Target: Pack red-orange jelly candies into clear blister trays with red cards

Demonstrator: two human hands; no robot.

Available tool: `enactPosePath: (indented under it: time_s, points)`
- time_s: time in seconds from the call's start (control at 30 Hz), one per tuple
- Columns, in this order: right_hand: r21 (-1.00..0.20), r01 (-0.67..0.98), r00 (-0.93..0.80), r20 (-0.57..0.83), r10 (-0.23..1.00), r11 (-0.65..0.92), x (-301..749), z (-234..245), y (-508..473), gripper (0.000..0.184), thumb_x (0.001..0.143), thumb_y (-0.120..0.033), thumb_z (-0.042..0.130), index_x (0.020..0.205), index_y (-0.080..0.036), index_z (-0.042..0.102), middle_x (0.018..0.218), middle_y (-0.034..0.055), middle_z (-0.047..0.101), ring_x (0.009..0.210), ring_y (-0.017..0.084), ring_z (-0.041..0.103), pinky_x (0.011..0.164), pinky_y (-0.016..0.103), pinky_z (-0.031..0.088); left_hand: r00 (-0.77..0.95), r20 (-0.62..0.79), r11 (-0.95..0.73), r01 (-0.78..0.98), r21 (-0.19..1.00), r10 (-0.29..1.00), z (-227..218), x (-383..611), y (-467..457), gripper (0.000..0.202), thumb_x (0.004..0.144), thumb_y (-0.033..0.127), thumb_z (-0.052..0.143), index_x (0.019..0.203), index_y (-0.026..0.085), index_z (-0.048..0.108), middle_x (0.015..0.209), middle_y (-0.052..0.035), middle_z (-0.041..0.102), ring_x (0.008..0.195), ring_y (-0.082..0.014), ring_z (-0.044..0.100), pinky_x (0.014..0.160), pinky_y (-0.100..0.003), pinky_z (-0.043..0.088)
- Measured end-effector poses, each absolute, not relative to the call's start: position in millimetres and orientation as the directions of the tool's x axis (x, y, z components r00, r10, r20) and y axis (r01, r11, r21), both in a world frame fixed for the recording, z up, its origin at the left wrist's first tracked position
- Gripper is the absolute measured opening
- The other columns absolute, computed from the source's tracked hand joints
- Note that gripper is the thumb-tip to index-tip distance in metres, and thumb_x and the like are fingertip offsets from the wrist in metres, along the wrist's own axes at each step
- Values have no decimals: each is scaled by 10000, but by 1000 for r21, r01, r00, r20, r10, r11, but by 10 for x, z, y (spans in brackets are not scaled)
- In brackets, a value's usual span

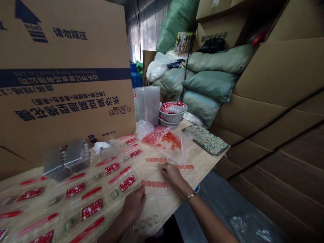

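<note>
My left hand [134, 201] is curled closed at the left end of a clear plastic tray with a row of orange-red pieces [155, 184]. What its fingers grip, if anything, is hidden. Farther forward, my right hand [172, 173] has its fingers drawn together between two more rows of pieces, a left one [156, 160] and a right one [186, 167]. Whatever it may pinch cannot be made out. Beyond it lies an open clear bag [177, 143] with loose orange pieces inside. Nearest me is a clear tray [146, 222] with bare round-cornered hollows.
Trays with red dotted packets [91, 209] and red sticks cover the left side. A metal tray of wrapped pieces [207, 140] stands at the right edge. Behind are stacked clear trays [148, 105], a basket of red packets [173, 116] and a large carton [65, 91].
</note>
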State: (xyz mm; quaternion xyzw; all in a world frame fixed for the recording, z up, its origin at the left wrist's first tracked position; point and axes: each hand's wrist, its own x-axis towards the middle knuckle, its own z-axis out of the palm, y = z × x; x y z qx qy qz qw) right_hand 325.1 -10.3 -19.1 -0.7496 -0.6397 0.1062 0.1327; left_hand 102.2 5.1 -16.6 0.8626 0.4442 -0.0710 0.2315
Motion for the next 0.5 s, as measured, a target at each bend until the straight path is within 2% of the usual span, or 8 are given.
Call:
enactPosePath:
  time_s: [0.07,0.17,0.3,0.4,0.5]
  points:
    - [-284,951,115,-33,993,-119,3234,-196,72,230,773,-43,478,698,-138,674,789,119,700,735,221,635,663,283,442,599,-329,-513,798,316,730,-189,1008,50,188,872,196,382,961,208,548,938,-53,693,912,-212,645,728,-286,428]
    - [-226,973,26,-83,996,-45,3139,-189,239,252,769,-29,467,714,-132,690,784,124,712,745,235,638,689,305,449,601,-322,-522,798,302,732,-235,995,45,192,893,214,362,963,208,541,967,-51,685,929,-201,636,750,-278,424]
    - [-180,983,-47,-127,991,24,3103,-102,346,187,730,-40,523,724,-111,696,795,133,716,744,236,644,673,295,451,586,-310,-511,808,294,748,-283,986,28,208,904,209,352,953,199,553,969,-52,679,947,-192,624,800,-272,417]
    - [-166,986,-24,-113,993,5,3286,48,411,112,697,-90,587,726,-131,687,786,101,715,724,208,642,644,252,442,576,-317,-500,815,293,754,-330,979,30,221,909,213,346,976,193,556,969,-60,677,957,-197,624,805,-275,423]
    - [-168,979,114,7,993,-111,3570,256,443,210,774,-93,497,894,-108,668,894,125,699,791,197,637,683,243,438,577,-317,-496,814,304,753,-359,997,52,238,913,207,332,1011,190,548,984,-64,680,958,-198,630,797,-277,431]
